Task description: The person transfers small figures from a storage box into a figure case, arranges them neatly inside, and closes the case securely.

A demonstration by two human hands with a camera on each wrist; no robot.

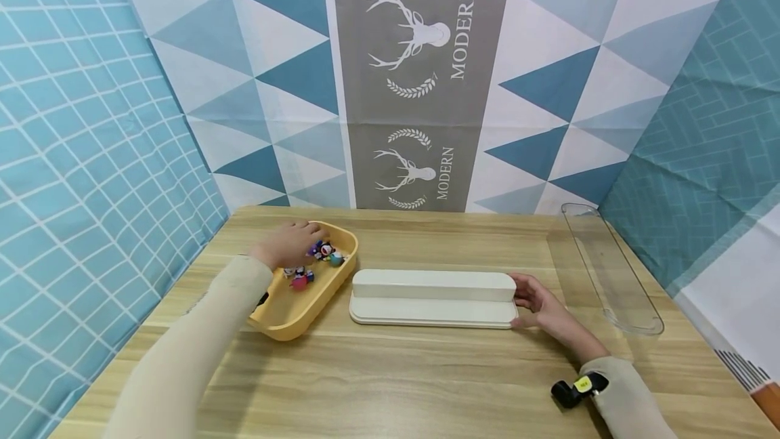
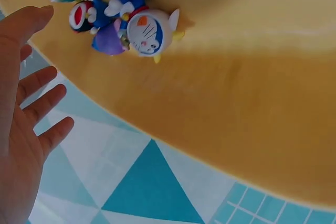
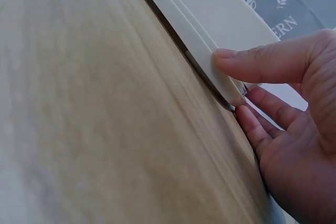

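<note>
My left hand [image 1: 291,244] hovers over the far part of a yellow tray [image 1: 317,307], its fingers spread and holding nothing. Small cartoon cat figurines lie in the tray in two clusters, one of them [image 1: 300,280] nearer and one of them [image 1: 327,251] by my fingertips. In the left wrist view a white-hooded figurine [image 2: 149,34] leans among blue, purple and red ones. At mid-table sits a long white two-step display stand [image 1: 434,290]. My right hand [image 1: 544,309] pinches its right end, thumb on the lower step and fingers at the edge in the right wrist view.
A transparent cover [image 1: 609,269] stands on the right side of the wooden table [image 1: 414,378], beyond my right hand. Patterned cloth [image 1: 420,87] hangs behind the table, and blue tiled cloth [image 1: 91,120] on the left.
</note>
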